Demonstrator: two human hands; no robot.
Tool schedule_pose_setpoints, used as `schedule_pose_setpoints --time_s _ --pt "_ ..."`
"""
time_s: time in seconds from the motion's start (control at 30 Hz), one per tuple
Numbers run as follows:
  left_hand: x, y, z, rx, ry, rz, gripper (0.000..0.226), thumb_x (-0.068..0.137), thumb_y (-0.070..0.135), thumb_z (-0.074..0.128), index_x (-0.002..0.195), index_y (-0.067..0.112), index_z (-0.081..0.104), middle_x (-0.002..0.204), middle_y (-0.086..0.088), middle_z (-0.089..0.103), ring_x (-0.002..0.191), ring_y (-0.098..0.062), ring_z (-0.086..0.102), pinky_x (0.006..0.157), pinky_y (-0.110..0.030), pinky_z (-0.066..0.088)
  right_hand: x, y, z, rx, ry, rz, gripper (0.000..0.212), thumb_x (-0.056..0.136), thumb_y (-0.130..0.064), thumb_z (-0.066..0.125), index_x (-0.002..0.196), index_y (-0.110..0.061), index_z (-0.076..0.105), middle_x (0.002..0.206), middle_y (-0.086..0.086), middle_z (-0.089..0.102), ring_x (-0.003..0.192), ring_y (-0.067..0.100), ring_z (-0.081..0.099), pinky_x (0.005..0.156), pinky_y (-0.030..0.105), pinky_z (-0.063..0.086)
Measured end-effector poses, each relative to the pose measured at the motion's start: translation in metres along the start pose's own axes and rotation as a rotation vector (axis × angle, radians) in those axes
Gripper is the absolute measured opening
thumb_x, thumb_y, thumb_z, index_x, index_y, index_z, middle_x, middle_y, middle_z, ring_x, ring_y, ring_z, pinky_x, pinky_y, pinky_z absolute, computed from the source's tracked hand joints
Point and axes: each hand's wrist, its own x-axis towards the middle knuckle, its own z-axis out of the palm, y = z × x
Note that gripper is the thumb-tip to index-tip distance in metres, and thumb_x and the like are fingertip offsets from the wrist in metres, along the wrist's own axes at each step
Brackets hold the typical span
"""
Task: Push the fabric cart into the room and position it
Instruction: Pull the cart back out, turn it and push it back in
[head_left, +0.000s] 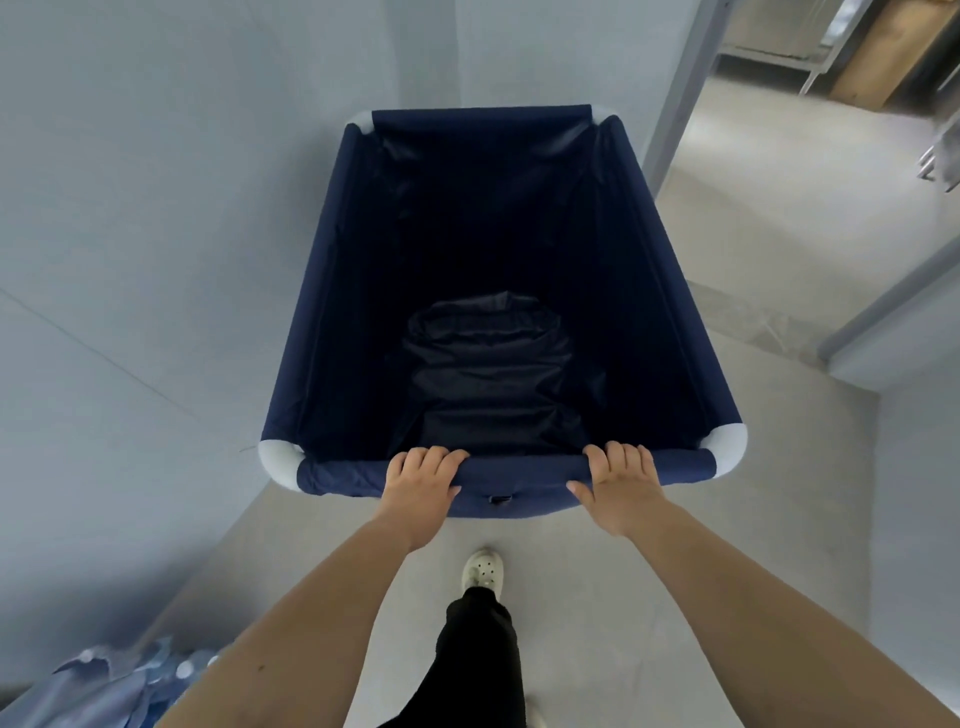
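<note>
A navy fabric cart (322, 291) with white corner joints stands straight ahead of me, its far end close to a pale wall. A crumpled dark fabric piece (493, 374) lies at its bottom. My left hand (421, 480) grips the near top rail left of centre. My right hand (618, 480) grips the same rail right of centre, fingers curled over it.
A pale wall (156, 208) runs along the left and ahead. An open doorway (779, 208) with a grey frame lies at the right, with metal furniture and a wooden board beyond. Light blue shirts (104, 686) are piled at the bottom left. My white shoe (483, 571) steps on grey floor.
</note>
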Motion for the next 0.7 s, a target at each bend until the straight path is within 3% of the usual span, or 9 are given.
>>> schedule_pose_setpoints --time_s 0.47,0.63,0.7 --pt "0.191 -0.087 -0.03 0.012 -0.027 0.052 0.045 0.095 0.04 0.039 0.136 0.022 0.035 0.125 -0.001 0.052 0.11 -0.026 0.047 0.099 -0.04 0.034 0.166 0.002 -0.079 0.039 0.051 0.021 0.055 0.095 -0.05 0.022 0.139 -0.017 0.016 0.138 0.008 0.033 0.128 0.03 0.029 0.115 0.046 0.01" --pt "0.255 -0.117 -0.046 0.006 -0.023 0.104 0.045 0.094 0.038 0.046 0.134 0.019 0.04 0.122 -0.004 0.054 0.108 -0.028 0.049 0.099 -0.041 0.035 0.217 -0.004 -0.106 0.08 0.047 0.055 0.053 0.096 -0.047 0.021 0.14 -0.017 0.016 0.138 0.008 0.033 0.129 0.03 0.029 0.116 0.047 0.009" --pt "0.272 -0.127 -0.053 0.029 0.004 0.1 0.044 0.087 0.036 0.059 0.127 0.019 0.05 0.112 -0.004 0.058 0.098 -0.028 0.055 0.092 -0.041 0.042 0.23 -0.007 -0.112 0.101 0.051 0.029 0.054 0.096 -0.046 0.023 0.14 -0.016 0.017 0.14 0.008 0.033 0.129 0.03 0.029 0.115 0.047 0.011"
